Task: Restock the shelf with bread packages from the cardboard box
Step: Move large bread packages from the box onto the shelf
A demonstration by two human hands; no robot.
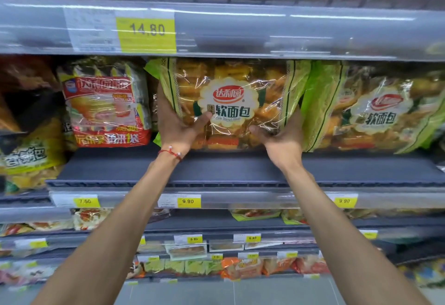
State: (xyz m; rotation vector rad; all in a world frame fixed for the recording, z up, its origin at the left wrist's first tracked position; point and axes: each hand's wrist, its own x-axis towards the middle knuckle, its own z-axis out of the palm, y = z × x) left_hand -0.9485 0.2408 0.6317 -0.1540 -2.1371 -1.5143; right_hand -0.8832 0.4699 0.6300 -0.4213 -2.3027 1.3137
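A clear bread package (pixel 231 87) with green ends and a round cream label stands upright on the grey shelf (pixel 216 172). My left hand (pixel 177 126) grips its lower left side, thumb across the front. My right hand (pixel 281 139) holds the lower right side, thumb pressed on the film. A matching bread package (pixel 375 109) stands directly to the right, touching it. The cardboard box is out of view.
A red-labelled bread pack (pixel 106 107) stands to the left, with yellow-green bags (pixel 26 157) beyond it. An upper shelf rail with a 14.80 price tag (pixel 147 33) hangs just above. Price tags (pixel 187 201) line the shelf front. Lower shelves hold small packs (pixel 240 267).
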